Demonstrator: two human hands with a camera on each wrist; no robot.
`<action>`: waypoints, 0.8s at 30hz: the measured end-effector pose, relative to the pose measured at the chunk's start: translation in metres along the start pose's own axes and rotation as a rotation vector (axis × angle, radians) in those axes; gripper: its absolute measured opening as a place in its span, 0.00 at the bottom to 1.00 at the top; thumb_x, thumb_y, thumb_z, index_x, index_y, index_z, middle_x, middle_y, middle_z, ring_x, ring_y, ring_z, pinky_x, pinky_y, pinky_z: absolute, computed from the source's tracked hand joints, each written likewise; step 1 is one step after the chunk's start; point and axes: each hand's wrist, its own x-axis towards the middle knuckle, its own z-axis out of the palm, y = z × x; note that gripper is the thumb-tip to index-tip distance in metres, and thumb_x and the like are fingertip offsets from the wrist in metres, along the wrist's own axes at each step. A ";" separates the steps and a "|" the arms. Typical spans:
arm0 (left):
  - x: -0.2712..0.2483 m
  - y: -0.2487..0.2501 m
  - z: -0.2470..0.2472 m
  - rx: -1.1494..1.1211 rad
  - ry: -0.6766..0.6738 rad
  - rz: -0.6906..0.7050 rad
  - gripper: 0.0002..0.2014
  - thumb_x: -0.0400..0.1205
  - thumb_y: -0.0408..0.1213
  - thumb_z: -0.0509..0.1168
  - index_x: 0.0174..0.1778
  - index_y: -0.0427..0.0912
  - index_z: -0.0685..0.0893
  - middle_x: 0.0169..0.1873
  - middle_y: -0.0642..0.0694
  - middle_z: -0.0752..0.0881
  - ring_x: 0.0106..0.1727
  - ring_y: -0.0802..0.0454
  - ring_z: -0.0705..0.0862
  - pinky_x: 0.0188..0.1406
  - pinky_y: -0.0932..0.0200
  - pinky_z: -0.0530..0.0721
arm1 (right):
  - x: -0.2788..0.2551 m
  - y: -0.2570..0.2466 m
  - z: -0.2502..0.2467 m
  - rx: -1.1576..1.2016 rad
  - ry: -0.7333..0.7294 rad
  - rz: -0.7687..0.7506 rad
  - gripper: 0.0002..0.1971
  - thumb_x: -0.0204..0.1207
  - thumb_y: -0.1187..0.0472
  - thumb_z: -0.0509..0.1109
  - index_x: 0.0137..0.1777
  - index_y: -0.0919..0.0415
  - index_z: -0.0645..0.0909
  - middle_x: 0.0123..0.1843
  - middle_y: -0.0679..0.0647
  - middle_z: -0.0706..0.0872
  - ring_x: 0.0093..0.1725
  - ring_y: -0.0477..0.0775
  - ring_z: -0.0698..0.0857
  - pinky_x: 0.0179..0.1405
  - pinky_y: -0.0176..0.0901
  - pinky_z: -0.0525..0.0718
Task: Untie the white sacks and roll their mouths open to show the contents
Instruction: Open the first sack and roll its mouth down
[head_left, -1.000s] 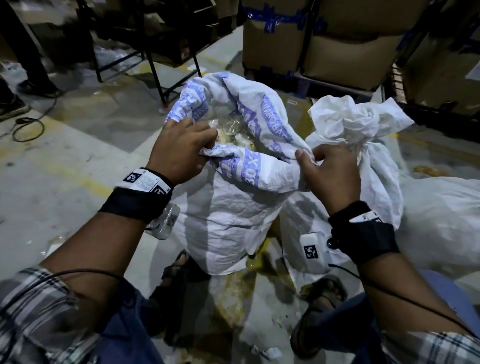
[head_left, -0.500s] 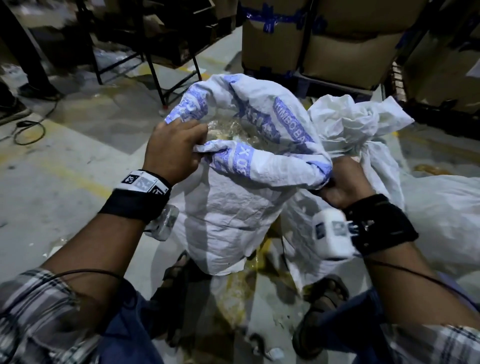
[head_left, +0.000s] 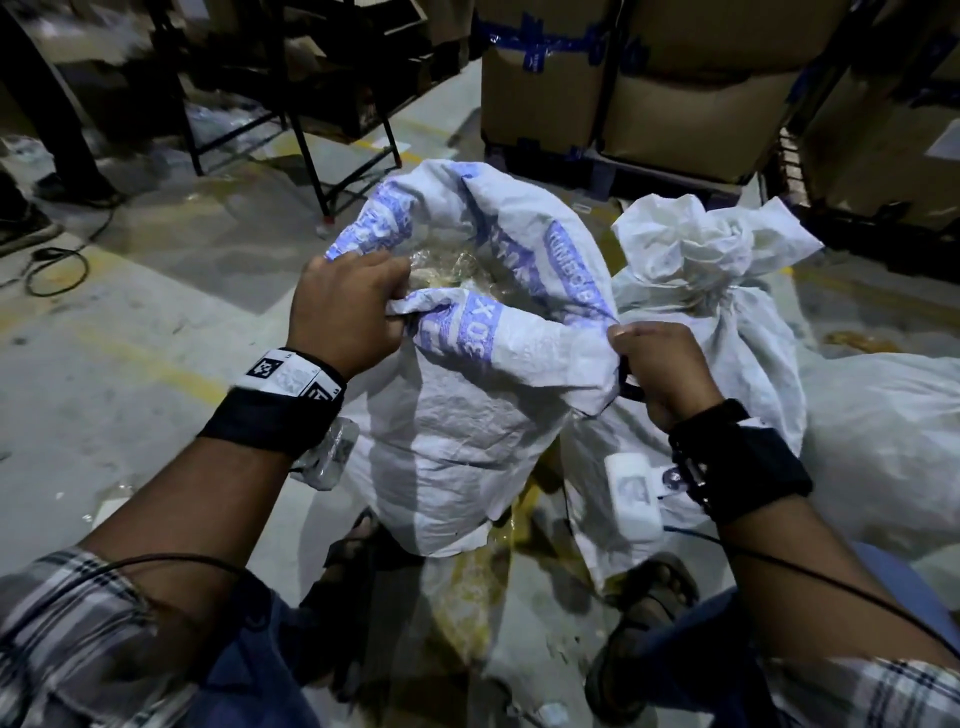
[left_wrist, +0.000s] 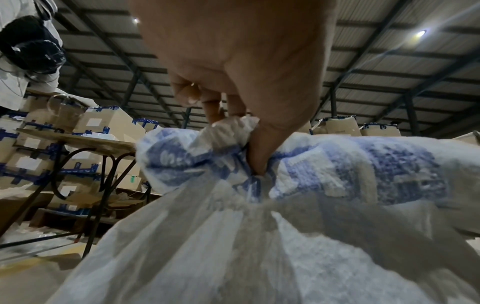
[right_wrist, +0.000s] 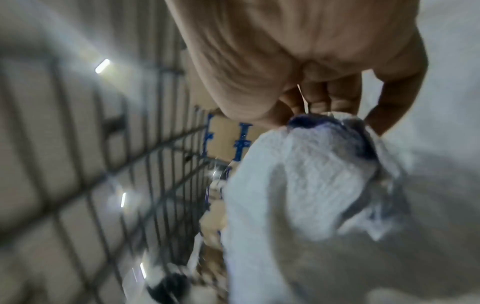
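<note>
Left hand (head_left: 347, 306) and right hand (head_left: 662, 369) grip my white woven blue-printed sack's (head_left: 467, 415) rolled rim; right has dropped lower, widening the mouth.

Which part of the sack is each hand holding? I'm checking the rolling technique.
Both grip the open sack by its rolled mouth rim: left hand at its left end, right hand at its right.

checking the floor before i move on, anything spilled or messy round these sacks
Yes. A yellowish patch stains the floor under and in front of the open sack, between the person's feet; it looks like spilled or leaked contents. A smaller yellow smear lies right of the tied sack.
</note>
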 end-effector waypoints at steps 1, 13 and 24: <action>0.000 -0.001 -0.001 -0.007 -0.001 -0.030 0.06 0.70 0.42 0.69 0.39 0.47 0.80 0.39 0.46 0.87 0.46 0.37 0.86 0.39 0.48 0.74 | 0.004 -0.001 -0.003 0.303 -0.091 0.156 0.10 0.84 0.64 0.66 0.40 0.60 0.83 0.33 0.55 0.87 0.34 0.54 0.85 0.35 0.45 0.88; -0.005 -0.001 -0.011 -0.157 -0.158 -0.010 0.23 0.65 0.40 0.67 0.58 0.54 0.80 0.58 0.50 0.84 0.64 0.40 0.79 0.64 0.40 0.72 | 0.005 -0.012 -0.005 1.076 -0.160 0.310 0.36 0.69 0.72 0.55 0.81 0.73 0.69 0.79 0.72 0.74 0.80 0.70 0.72 0.80 0.66 0.68; -0.011 0.053 -0.003 -0.243 -0.343 0.300 0.23 0.74 0.63 0.73 0.60 0.57 0.82 0.51 0.50 0.89 0.54 0.44 0.86 0.47 0.48 0.84 | 0.005 0.006 0.002 -0.394 0.299 -0.470 0.13 0.82 0.68 0.61 0.57 0.65 0.87 0.58 0.67 0.88 0.60 0.69 0.84 0.62 0.58 0.81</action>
